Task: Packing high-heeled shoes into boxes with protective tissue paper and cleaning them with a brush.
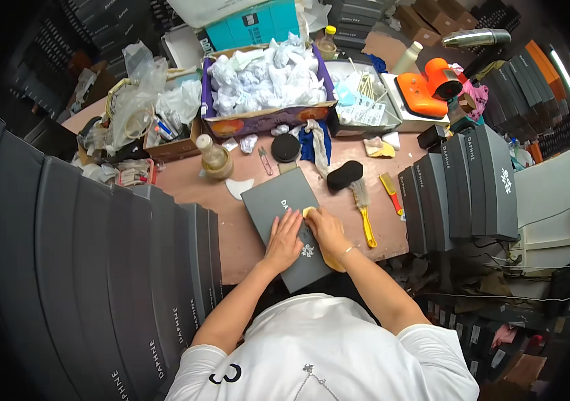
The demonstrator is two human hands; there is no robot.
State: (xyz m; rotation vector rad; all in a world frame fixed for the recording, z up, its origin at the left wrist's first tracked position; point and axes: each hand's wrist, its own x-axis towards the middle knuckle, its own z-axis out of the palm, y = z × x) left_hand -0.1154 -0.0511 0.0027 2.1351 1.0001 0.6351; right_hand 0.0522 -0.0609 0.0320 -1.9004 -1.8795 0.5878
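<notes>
A dark grey shoebox (265, 197) with white printing lies slanted on the table in front of me, its lid on. My left hand (285, 240) rests flat on the lid, fingers stretched out and holding nothing. My right hand (326, 232) presses a pale yellow cloth (334, 262) against the lid's right side. The cloth shows at the fingertips and below the wrist; the palm hides the rest. Just right of the box lie a black oblong pad (345, 176), a brush (367, 224) with a yellow handle, and a red-and-yellow brush (390, 190).
Tall stacks of grey shoeboxes (84, 254) wall the left; more boxes (479, 180) stand right. Behind are a squeeze bottle (215, 159), a round black tin (286, 148), pink-handled snips (265, 161), a purple carton (268, 122) of crumpled paper and an orange device (425, 90).
</notes>
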